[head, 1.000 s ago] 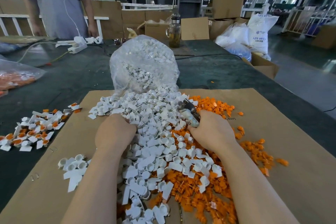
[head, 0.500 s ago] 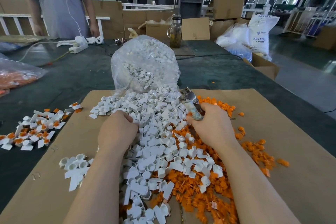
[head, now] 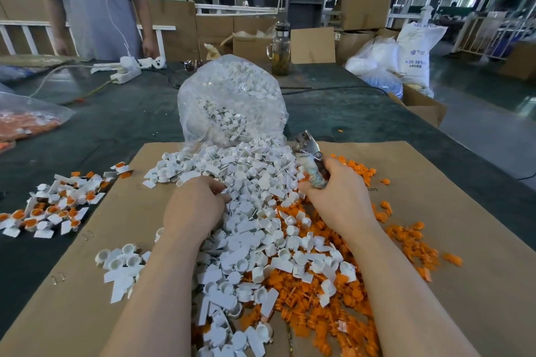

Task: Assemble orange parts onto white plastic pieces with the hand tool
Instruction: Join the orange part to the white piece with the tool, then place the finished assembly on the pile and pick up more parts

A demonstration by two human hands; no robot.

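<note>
A big heap of white plastic pieces (head: pixel 249 188) spills from a clear bag (head: pixel 232 101) onto a cardboard sheet (head: pixel 452 211). Loose orange parts (head: pixel 406 238) lie right of the heap and under its near end. My right hand (head: pixel 339 200) grips a metal hand tool (head: pixel 310 159) by its taped handle, jaws pointing up and away. My left hand (head: pixel 194 209) rests palm down at the heap's left edge, fingers curled into the white pieces; what they hold is hidden.
White pieces fitted with orange parts (head: pixel 55 206) lie on the dark table at left. A small group of white pieces (head: pixel 121 266) sits near my left forearm. A person (head: pixel 92 3) stands across the table, by a power strip (head: pixel 127 72) and a glass jar (head: pixel 280 52).
My right hand has lifted the tool, its jaws now higher and clear of the heap. My left hand has shifted slightly right into the white pieces.
</note>
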